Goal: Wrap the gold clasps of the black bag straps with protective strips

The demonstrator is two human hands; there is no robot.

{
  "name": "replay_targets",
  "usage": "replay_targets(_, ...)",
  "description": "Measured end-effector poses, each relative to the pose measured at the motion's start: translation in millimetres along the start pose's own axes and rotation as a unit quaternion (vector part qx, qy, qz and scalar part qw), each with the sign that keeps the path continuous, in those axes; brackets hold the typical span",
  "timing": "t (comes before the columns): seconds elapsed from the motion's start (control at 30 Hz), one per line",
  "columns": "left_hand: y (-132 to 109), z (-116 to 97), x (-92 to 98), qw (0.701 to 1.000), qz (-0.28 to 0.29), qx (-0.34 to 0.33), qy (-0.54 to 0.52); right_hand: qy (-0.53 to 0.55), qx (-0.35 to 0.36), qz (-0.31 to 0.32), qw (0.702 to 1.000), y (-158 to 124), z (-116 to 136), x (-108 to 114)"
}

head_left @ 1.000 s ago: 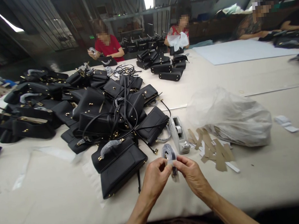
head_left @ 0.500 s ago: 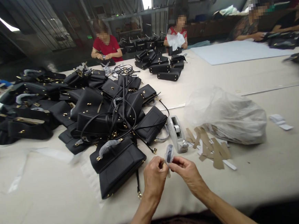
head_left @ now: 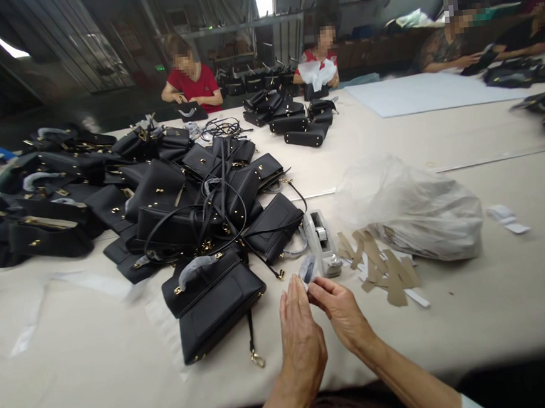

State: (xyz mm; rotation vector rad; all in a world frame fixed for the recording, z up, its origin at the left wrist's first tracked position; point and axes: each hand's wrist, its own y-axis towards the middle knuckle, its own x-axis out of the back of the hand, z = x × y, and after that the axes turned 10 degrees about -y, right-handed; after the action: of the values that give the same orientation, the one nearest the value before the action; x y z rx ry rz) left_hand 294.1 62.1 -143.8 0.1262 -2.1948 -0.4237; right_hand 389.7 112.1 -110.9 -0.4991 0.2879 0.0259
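Note:
A small dark looped piece in clear plastic wrap (head_left: pixel 307 266) stands up from my fingertips at the table's front; its lower end is hidden. My right hand (head_left: pixel 341 308) pinches that wrapped piece between thumb and fingers. Flat and upright beside it, my left hand (head_left: pixel 302 337) has its fingers stretched out, their tips touching the base of the piece, with the thumb out of sight. Just beyond is a grey tape dispenser (head_left: pixel 321 244). To the left lies a black handbag (head_left: pixel 221 308) with a plastic-wrapped handle and a short strap ending in a gold clasp.
Black handbags and straps (head_left: pixel 172 193) pile up at the left. Brown and white paper strips (head_left: pixel 391 276) lie right of the dispenser, before a filled translucent plastic bag (head_left: pixel 424 217). Across the table sit several people, near more bags and a pale blue sheet (head_left: pixel 424 94).
My left hand has gone from gripping the wrapped piece with bent fingers to stretched flat against it, shifting right. The piece sits slightly lower. Across the table, one person's black bag has turned upright.

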Motion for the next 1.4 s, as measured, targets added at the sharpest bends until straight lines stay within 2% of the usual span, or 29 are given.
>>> replay_targets(0.13, -3, -2, -6.9, 0.999, -0.003, 0.005, 0.042, 0.001, -0.008, 0.035, 0.999, 0, 4, 1)
replay_targets(0.2, -1, -1, -3.4, 1.000, 0.016, 0.007, -0.006, -0.002, -0.012, 0.023, 1.000, 1, 1, 5)
replay_targets(0.27, 5, 1, 6.4, 0.993, 0.054, 0.038, -0.103, -0.002, -0.021, 0.002, 1.000, 1, -2, 10)
replay_targets(0.3, 11, 3, 13.0, 0.981, 0.075, 0.076, -0.160, -0.002, -0.025, -0.001, 1.000, 2, -3, 12)
replay_targets(0.37, 24, 6, 26.8, 0.941, 0.107, 0.179, -0.268, -0.014, -0.028, 0.004, 0.999, 1, -4, 16)
replay_targets(0.43, 38, 9, 37.4, 0.898, 0.115, 0.260, -0.337, -0.043, -0.021, 0.013, 0.999, 1, -3, 18)
replay_targets(0.47, 44, 10, 40.6, 0.885, 0.113, 0.279, -0.356, -0.059, -0.015, 0.015, 0.998, 1, -2, 18)
replay_targets(0.57, 52, 12, 42.4, 0.870, 0.102, 0.295, -0.382, -0.091, -0.003, 0.000, 0.996, 0, -2, 15)
replay_targets(0.7, 48, 14, 36.1, 0.842, 0.086, 0.326, -0.421, -0.127, 0.004, -0.011, 0.992, -4, -1, 13)
replay_targets(0.8, 42, 14, 30.7, 0.804, 0.068, 0.359, -0.470, -0.242, 0.063, -0.019, 0.968, -1, 5, 28)
replay_targets(0.9, 40, 14, 26.9, 0.738, 0.046, 0.409, -0.535, -0.345, 0.130, -0.156, 0.916, 14, 15, 61)
replay_targets(0.97, 41, 14, 26.2, 0.699, 0.030, 0.437, -0.565, -0.355, 0.124, -0.240, 0.895, 30, 20, 85)
replay_targets(1.0, 42, 14, 26.6, 0.686, 0.025, 0.445, -0.575, -0.354, 0.109, -0.253, 0.894, 39, 21, 95)
replay_targets(1.07, 44, 12, 28.6, 0.672, 0.021, 0.454, -0.585, -0.347, 0.077, -0.230, 0.906, 55, 21, 107)
replay_targets(1.2, 48, 10, 33.0, 0.646, 0.017, 0.460, -0.609, -0.309, 0.042, -0.162, 0.936, 72, 13, 107)
replay_targets(1.4, 50, 13, 36.2, 0.594, 0.025, 0.476, -0.648, -0.245, 0.036, -0.208, 0.946, 79, -3, 100)
